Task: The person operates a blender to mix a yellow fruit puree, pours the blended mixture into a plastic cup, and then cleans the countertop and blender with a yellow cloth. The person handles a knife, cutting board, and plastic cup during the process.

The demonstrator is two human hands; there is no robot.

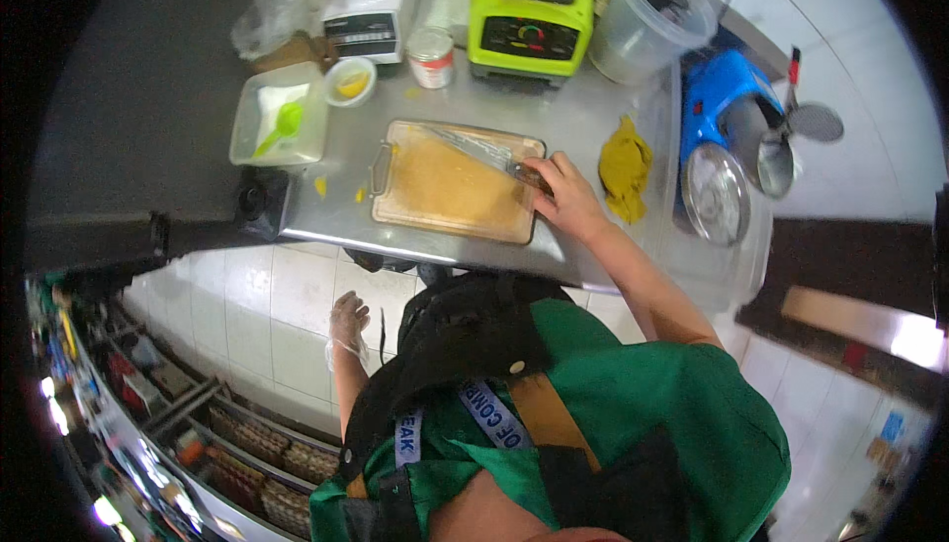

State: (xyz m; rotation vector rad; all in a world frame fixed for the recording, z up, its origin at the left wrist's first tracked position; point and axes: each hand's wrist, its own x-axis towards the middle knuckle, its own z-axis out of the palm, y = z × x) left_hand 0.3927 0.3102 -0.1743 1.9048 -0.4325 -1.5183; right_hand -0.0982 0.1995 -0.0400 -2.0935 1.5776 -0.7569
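Observation:
My right hand (pixel 569 197) grips the dark brown handle of a kitchen knife (pixel 474 148). Its broad blade lies over the upper right of a worn cutting board (pixel 452 190), pointing up and left. My left hand (pixel 348 318), in a clear plastic glove, hangs beside my body over the tiled floor, away from the counter. Its fingers are loosely bent, and I see nothing in them. Small yellow scraps (pixel 320 186) lie left of the board. Right of my right hand sits a crumpled mustard-yellow cloth (pixel 626 169).
Behind the board stand a green blender (pixel 530 31), a white blender base (pixel 374 16), a can (pixel 431 60) and a small white bowl (pixel 351 82). A plastic tub (pixel 245 134) holds white powder and a green scoop (pixel 288 123). A blue appliance (pixel 723 97) and glass lid (pixel 715 194) are at right.

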